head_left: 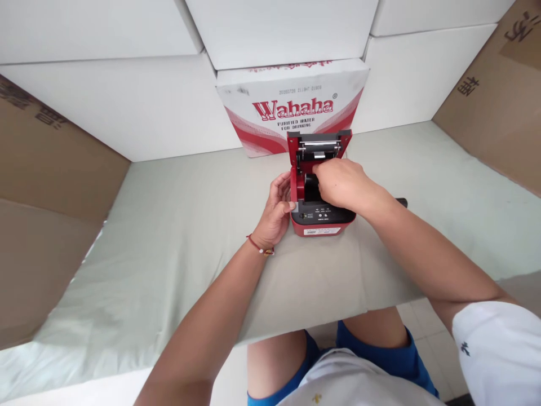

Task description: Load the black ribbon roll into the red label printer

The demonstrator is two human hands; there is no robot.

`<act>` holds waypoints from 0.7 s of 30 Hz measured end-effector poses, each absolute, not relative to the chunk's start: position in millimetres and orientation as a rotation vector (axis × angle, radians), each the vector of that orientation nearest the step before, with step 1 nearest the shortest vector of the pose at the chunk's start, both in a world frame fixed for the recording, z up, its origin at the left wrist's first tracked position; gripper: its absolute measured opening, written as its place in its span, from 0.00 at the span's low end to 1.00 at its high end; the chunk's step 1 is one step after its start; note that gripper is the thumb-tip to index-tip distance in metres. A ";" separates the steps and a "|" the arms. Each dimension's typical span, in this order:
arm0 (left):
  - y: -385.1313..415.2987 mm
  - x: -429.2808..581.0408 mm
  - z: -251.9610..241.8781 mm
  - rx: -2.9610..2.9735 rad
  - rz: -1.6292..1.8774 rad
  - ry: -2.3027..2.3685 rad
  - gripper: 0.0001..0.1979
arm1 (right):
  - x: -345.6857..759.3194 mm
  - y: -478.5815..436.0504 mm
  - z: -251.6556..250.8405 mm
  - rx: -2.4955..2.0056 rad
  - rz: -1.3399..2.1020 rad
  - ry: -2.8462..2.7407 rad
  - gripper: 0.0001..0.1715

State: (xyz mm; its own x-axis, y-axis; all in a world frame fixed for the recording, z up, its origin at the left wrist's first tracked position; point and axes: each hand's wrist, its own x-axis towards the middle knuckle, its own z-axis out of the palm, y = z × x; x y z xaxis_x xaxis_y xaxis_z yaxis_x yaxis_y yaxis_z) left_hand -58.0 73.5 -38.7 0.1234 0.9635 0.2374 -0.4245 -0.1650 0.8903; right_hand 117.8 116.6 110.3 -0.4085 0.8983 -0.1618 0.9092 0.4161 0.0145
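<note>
A red and black label printer [318, 231] stands on the cloth-covered table with its lid [319, 148] raised and tilted back. My left hand [279, 206] grips the printer's left side, thumb on the front corner and fingers along the wall. My right hand [342, 183] reaches down into the open compartment from the right, with its fingers curled inward. A black cylindrical part [311, 180] shows inside, right by those fingertips. The fingertips are mostly hidden, so what they hold cannot be made out.
Directly behind the printer stands a white and red Wahaha water carton [296, 107]. White boxes [169, 107] are stacked along the back. Brown cartons flank the table, one at left [54, 163] and one at right [494, 96]. Past my right forearm, a dark object [402, 202] pokes out.
</note>
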 end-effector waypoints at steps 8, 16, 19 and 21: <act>74.0 -56.9 -37.8 1.097 1.402 0.678 0.39 | 109.3 118.2 112.4 1.571 -0.108 2.473 0.21; 76.6 -57.7 -42.5 1.110 1.399 0.660 0.38 | 113.3 120.4 110.7 1.606 -0.081 2.458 0.17; 76.8 -58.1 -42.1 1.102 1.396 0.661 0.39 | 119.4 116.7 108.0 1.680 -0.082 2.502 0.20; 76.4 -57.9 -40.9 1.101 1.395 0.670 0.39 | 121.4 111.6 106.7 1.711 -0.103 2.559 0.22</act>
